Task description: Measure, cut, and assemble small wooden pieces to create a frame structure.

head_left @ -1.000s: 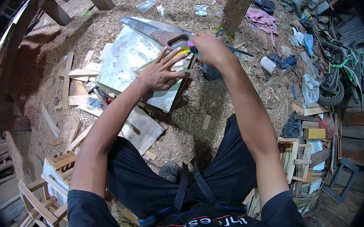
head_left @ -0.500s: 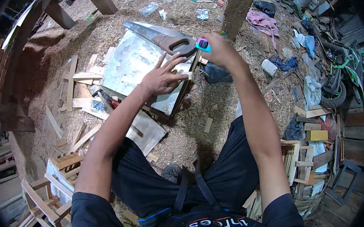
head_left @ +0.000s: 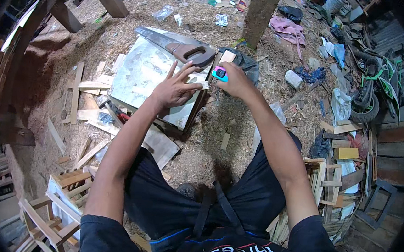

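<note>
A pale sheet-topped low bench (head_left: 139, 70) stands in front of me. My left hand (head_left: 176, 88) is over its right part, several fingers spread, with a small pale strip (head_left: 205, 85) at the tips of thumb and forefinger. Just off the bench's right edge, my right hand (head_left: 237, 80) is closed around a small turquoise and pink tape measure (head_left: 220, 73) with a black round middle. A handsaw (head_left: 189, 53) lies along the bench's far edge, its brown handle close to both hands. Beyond my right fingers shows a light wooden block (head_left: 227, 56).
A dark plastic bag (head_left: 246, 65) lies past the right hand. Wood offcuts (head_left: 90, 86) and a red-and-black tool (head_left: 117, 111) lie left of the bench. A post (head_left: 262, 16) rises ahead; a motorbike (head_left: 371, 90) stands at right. A wooden frame (head_left: 42, 222) is near my left elbow.
My right hand has come nearer to me with the tape measure, down along the bench's right edge. The light block and more of the dark bag now show. My left hand has barely moved.
</note>
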`<move>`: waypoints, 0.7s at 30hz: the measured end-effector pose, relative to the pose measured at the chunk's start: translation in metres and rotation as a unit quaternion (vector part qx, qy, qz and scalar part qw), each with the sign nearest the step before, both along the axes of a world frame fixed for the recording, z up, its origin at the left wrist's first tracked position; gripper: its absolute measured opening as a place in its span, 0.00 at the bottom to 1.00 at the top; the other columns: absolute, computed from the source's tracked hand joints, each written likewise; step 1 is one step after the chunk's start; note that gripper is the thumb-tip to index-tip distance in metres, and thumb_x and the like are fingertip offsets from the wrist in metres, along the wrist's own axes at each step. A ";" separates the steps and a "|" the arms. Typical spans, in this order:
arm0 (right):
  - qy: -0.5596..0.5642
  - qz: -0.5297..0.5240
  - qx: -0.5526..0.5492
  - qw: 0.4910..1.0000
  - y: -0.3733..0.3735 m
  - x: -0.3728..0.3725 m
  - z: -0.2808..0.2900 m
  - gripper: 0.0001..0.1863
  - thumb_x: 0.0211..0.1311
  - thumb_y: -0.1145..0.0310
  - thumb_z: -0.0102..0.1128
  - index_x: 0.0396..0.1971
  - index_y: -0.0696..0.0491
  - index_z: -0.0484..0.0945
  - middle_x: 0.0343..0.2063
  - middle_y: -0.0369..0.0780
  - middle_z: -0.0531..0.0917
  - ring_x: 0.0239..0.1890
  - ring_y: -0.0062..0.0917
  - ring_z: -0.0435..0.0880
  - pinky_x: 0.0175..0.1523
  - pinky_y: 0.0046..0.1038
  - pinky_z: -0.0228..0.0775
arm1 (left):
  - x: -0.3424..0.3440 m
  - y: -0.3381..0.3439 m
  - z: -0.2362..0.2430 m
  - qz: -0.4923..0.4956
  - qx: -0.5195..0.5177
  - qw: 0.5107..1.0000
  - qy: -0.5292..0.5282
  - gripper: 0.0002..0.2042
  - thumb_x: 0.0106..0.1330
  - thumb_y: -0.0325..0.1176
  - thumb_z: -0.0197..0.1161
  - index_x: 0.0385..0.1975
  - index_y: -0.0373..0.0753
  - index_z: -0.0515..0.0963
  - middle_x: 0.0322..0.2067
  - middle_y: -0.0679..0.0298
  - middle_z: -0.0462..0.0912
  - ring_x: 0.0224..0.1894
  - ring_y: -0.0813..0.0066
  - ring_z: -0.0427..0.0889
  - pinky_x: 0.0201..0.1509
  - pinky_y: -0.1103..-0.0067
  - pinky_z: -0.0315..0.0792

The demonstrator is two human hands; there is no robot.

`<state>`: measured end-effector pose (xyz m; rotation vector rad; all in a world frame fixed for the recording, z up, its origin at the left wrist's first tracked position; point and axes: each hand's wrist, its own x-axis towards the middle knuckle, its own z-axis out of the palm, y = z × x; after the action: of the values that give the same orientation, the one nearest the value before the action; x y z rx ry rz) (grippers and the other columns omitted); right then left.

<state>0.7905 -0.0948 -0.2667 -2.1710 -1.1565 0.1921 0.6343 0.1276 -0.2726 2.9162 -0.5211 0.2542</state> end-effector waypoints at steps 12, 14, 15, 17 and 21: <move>0.060 -0.011 -0.003 0.998 0.007 -0.014 0.014 0.24 0.46 0.66 0.67 0.45 0.59 0.76 0.42 0.54 0.79 0.48 0.49 0.80 0.54 0.42 0.74 | -0.003 0.000 0.001 0.025 0.003 1.000 0.005 0.21 0.62 0.39 0.61 0.56 0.64 0.76 0.70 0.59 0.58 0.77 0.56 0.47 0.77 0.47 0.34; 0.054 -0.003 0.001 0.999 0.011 -0.016 0.014 0.24 0.46 0.66 0.67 0.45 0.59 0.76 0.42 0.53 0.79 0.48 0.49 0.80 0.53 0.42 0.74 | -0.003 0.002 0.000 0.023 0.003 1.000 0.000 0.21 0.61 0.40 0.61 0.56 0.65 0.76 0.71 0.60 0.58 0.78 0.58 0.46 0.77 0.46 0.35; 0.048 0.002 0.005 0.999 0.012 -0.018 0.013 0.24 0.46 0.67 0.67 0.45 0.59 0.76 0.42 0.53 0.79 0.48 0.49 0.80 0.53 0.42 0.74 | -0.003 0.003 0.000 0.023 0.010 1.000 0.006 0.21 0.61 0.40 0.61 0.57 0.65 0.76 0.71 0.60 0.58 0.78 0.59 0.46 0.77 0.46 0.35; 0.033 0.015 0.024 0.999 0.011 -0.020 0.012 0.24 0.47 0.66 0.68 0.46 0.59 0.75 0.43 0.53 0.79 0.48 0.49 0.80 0.53 0.42 0.74 | -0.004 0.004 -0.001 0.024 0.017 1.000 0.011 0.21 0.61 0.41 0.62 0.57 0.65 0.75 0.71 0.60 0.58 0.78 0.59 0.46 0.77 0.46 0.35; -0.004 0.026 0.084 0.996 0.015 -0.024 0.019 0.25 0.48 0.63 0.72 0.45 0.59 0.77 0.39 0.52 0.82 0.45 0.47 0.82 0.52 0.40 0.73 | -0.004 0.002 0.001 0.029 0.009 0.999 0.020 0.22 0.62 0.42 0.62 0.58 0.66 0.75 0.71 0.60 0.58 0.78 0.59 0.46 0.77 0.46 0.36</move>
<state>0.7664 -0.0796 -0.2473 -1.9982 -1.1907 0.1053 0.6301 0.1294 -0.2719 2.9509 -0.4344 0.1998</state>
